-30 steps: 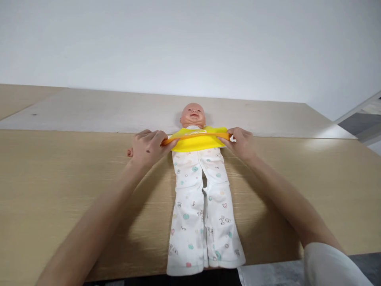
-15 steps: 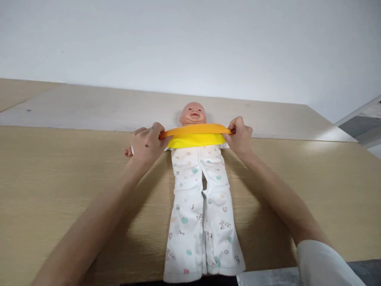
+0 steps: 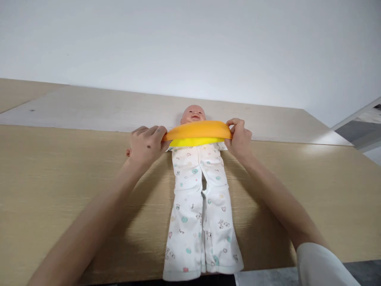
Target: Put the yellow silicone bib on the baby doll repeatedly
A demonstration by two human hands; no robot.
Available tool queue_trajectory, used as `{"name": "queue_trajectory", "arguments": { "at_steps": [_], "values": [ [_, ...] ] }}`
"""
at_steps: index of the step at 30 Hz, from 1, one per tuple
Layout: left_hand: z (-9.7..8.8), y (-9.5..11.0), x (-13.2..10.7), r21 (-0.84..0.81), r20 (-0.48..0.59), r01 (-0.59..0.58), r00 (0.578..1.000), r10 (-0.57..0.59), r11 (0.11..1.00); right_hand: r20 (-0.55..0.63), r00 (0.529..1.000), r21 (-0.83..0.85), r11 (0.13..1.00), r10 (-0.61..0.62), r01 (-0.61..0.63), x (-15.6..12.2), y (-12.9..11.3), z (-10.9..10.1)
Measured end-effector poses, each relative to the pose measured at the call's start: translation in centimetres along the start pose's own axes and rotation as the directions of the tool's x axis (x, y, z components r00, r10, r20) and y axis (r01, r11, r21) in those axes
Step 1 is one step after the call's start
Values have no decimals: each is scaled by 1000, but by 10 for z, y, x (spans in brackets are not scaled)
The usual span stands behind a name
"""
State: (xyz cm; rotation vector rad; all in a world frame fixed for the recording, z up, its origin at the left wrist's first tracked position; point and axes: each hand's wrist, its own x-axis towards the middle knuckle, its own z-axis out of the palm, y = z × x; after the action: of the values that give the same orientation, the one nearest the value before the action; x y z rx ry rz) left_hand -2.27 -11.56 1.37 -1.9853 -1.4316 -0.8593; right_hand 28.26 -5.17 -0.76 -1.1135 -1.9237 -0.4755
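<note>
A baby doll (image 3: 193, 113) lies on its back on the wooden table (image 3: 59, 178), head away from me, in white printed trousers (image 3: 200, 206). Across its chest is a yellow bib (image 3: 196, 132) whose orange pocket is turned up toward the chin. My left hand (image 3: 147, 144) is closed on the bib's left end. My right hand (image 3: 239, 137) is closed on its right end. The doll's small hand (image 3: 128, 152) peeks out beside my left wrist. The doll's torso is hidden under the bib.
A paler board (image 3: 89, 109) lies along the back of the table against a white wall (image 3: 190, 43). At the right edge a grey floor and a sloping white rail (image 3: 361, 119) show. The table's front edge runs just under the doll's feet.
Both hands have lifted and rolled the bib's orange pocket up toward the doll's face, so more orange shows and less yellow. The doll has not moved.
</note>
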Motion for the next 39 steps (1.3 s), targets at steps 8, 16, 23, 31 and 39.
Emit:
{"name": "queue_trajectory", "arguments": {
  "at_steps": [8,16,23,31,39],
  "values": [
    [0,-5,-4,-58,85,-70,994,75,996,94,996,218,976,0,-21,-4,0,-2],
    [-1,-1,-6,-367,205,19,977,61,930,75,992,312,947,-102,74,-11,2,-3],
    [-19,15,0,-428,434,101,894,107,898,214,956,375,920,-201,110,-10,-6,-12],
    [-19,16,-2,-500,544,79,803,242,863,406,854,421,896,-325,140,-1,-13,-28],
    [-35,14,4,-620,579,187,765,283,762,742,624,418,898,-247,-140,16,-8,-64]
  ]
}}
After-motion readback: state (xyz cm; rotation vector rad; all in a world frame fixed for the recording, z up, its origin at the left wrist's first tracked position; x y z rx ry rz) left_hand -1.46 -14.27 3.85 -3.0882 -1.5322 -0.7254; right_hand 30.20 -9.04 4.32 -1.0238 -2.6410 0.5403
